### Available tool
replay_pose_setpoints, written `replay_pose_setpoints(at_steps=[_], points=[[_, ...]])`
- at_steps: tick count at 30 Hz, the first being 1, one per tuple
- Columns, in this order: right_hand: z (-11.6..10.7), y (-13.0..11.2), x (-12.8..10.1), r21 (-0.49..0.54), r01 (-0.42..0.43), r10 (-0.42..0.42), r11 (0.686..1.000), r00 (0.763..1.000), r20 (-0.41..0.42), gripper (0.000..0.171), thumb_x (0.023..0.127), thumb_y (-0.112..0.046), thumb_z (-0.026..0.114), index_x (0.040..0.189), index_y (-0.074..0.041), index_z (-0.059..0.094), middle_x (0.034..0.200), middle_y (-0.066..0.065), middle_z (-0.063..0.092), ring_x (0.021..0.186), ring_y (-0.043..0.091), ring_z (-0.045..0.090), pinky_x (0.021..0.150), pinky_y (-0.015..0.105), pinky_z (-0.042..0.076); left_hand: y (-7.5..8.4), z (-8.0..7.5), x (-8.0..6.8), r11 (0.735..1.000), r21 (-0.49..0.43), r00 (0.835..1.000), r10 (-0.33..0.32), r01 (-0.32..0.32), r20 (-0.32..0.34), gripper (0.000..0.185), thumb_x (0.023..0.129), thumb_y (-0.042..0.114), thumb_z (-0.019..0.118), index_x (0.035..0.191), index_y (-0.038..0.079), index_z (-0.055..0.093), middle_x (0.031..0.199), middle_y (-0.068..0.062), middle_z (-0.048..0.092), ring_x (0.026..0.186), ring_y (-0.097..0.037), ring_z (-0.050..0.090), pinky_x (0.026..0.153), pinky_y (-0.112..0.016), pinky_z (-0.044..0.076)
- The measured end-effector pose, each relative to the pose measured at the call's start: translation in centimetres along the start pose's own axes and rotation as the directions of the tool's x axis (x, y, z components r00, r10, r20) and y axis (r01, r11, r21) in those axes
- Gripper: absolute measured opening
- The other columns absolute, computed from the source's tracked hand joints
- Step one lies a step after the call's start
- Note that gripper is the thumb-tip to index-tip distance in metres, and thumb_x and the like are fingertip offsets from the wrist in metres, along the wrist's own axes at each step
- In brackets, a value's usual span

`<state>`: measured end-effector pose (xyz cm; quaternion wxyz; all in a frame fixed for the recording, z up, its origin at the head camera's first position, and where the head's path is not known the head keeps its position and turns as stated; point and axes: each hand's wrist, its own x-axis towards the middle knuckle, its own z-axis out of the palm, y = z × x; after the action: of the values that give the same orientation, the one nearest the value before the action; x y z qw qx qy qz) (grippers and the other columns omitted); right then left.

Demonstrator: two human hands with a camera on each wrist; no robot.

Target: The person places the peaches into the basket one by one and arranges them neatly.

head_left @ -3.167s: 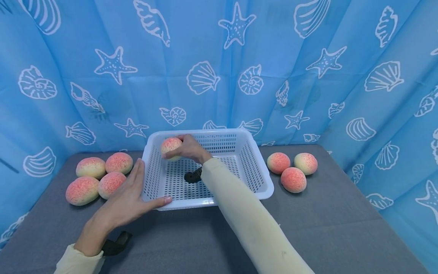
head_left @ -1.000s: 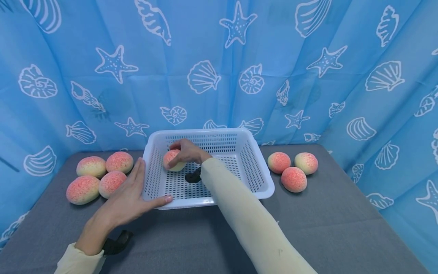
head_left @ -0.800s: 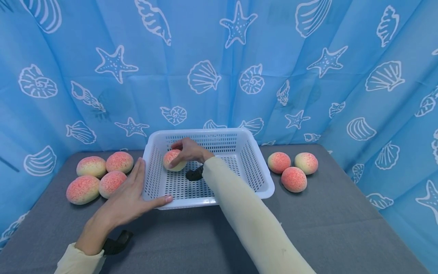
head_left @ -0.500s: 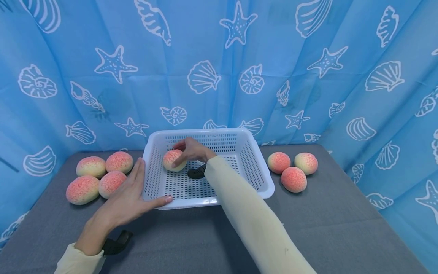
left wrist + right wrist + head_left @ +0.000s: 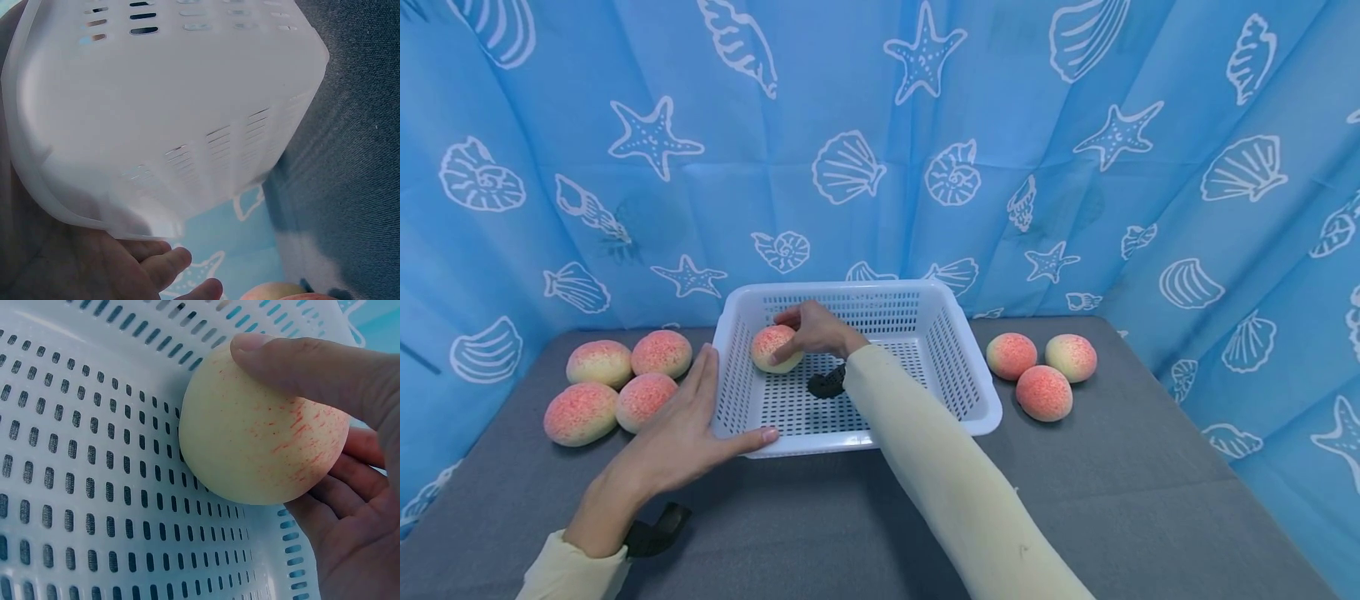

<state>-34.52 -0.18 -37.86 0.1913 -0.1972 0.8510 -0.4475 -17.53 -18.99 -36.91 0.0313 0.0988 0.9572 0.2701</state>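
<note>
We see the right hand [image 5: 815, 329] pinching the peach [image 5: 775, 348] between thumb and fingers, low in the basket [image 5: 972, 408] near its far-left corner. The left hand [image 5: 688, 433], spread flat, braces the basket's near-left corner.

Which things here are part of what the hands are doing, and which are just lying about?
In hand: right hand gripping a peach inside the white basket; left hand pressed against the basket's left wall.
Lying about: four peaches left; three peaches right; grey table; seashell curtain.
</note>
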Motion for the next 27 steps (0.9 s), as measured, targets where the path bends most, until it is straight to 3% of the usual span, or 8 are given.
replay_pose_setpoints(at_steps=[14, 27], points=[[-1.4, -0.8, -0.7, 0.098, 0.040, -0.038, 0.994, 0.999, -0.020, 0.073, 0.077, -0.009, 0.090, 0.141, 0.001, 0.056, 0.138, 0.014, 0.060, 0.125, 0.026, 0.059, 0.103, 0.035, 0.047, 0.0, 0.2, 0.0, 1.000, -0.017, 1.000, 0.004, -0.004, 0.007, 0.132, 0.083, 0.073, 0.067, 0.157, 0.009, -0.023, 0.166, -0.022, -0.017, 0.145, -0.056, 0.017, 0.103, -0.075, 0.028], [-4.9, -1.5, -3.3, 0.212, 0.130, -0.125, 0.968, 0.991, -0.039, 0.084, 0.079, -0.014, 0.090, 0.149, 0.001, 0.046, 0.147, 0.016, 0.053, 0.137, 0.032, 0.048, 0.109, 0.035, 0.042, -0.1, 0.1, 0.1, 1.000, -0.004, 1.000, -0.008, 0.008, 0.016, 0.132, 0.083, 0.075, 0.065, 0.157, 0.011, -0.025, 0.166, -0.022, -0.018, 0.144, -0.059, 0.016, 0.101, -0.077, 0.028]])
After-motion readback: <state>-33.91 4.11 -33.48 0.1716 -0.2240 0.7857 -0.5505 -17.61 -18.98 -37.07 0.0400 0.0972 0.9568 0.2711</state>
